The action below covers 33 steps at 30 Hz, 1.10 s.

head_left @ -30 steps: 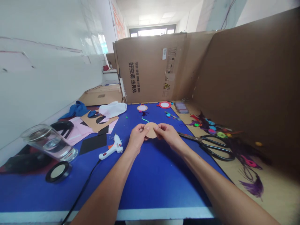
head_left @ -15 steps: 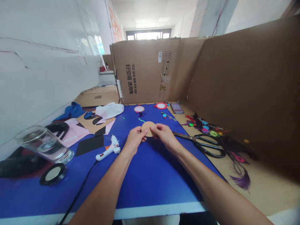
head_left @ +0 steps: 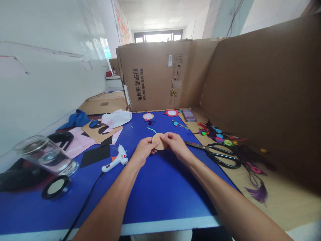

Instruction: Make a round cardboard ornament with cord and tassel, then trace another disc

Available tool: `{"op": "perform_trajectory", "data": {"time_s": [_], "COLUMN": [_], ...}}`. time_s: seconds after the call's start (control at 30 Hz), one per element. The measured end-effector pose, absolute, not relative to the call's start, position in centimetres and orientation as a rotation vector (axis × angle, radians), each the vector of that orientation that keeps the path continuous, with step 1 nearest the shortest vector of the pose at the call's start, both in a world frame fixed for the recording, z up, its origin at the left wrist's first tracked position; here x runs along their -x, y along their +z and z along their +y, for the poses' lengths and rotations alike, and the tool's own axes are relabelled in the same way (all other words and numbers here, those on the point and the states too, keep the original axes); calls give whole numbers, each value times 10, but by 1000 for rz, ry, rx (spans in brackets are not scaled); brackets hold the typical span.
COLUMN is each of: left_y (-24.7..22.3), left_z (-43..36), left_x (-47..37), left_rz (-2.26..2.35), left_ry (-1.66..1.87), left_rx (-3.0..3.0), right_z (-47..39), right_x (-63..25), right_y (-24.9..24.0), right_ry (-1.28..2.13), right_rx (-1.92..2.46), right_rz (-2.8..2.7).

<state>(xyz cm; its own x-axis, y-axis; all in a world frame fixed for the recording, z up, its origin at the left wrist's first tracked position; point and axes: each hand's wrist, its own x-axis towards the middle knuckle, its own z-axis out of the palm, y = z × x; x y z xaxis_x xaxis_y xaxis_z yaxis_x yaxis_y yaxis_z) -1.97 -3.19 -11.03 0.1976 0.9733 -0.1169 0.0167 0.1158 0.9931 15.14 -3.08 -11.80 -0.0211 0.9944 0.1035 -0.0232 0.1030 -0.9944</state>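
Observation:
Between my two hands is a round tan disc (head_left: pixel 159 142), held above the blue table (head_left: pixel 160 194). My left hand (head_left: pixel 146 149) pinches its left edge, thumb on the face. My right hand (head_left: pixel 175 144) grips the upper right edge the same way. A light green cord (head_left: pixel 152 129) runs out past the disc's top; where it joins is hidden. Left of my hands lies a white glue gun (head_left: pixel 116 160) with a black cable. Large black-handled scissors (head_left: pixel 222 154) rest to the right of my right hand.
A glass of water (head_left: pixel 47 155) and a round black-rimmed lid (head_left: pixel 55 187) stand at left, near black paper (head_left: pixel 95 156) and a white cloth (head_left: pixel 117 118). A red-rimmed disc (head_left: pixel 172 113) lies at the back. Colourful tassels (head_left: pixel 219 135) lie right, below cardboard walls (head_left: pixel 155 77).
The disc has tilted and dropped slightly between my fingers, and more of the green cord shows above it. Both hands keep their hold. The view has shifted very slightly.

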Motion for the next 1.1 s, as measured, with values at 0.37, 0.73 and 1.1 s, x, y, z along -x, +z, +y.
{"op": "perform_trajectory", "data": {"time_s": [0.37, 0.73, 1.1], "left_y": [-114, -112, -133], "left_z": [-31, -38, -25], "left_x": [19, 20, 23], "left_rz": [1114, 1138, 1227], "left_ry": [960, 894, 897], "left_rx": [-1236, -1308, -1605], "right_z": [-27, -36, -159], "right_x": [-161, -168, -256], "right_y": [-112, -85, 24], "right_ry": [1059, 1004, 746], "right_rx": [1110, 1036, 279], "right_rz": [-1241, -1135, -554]}}
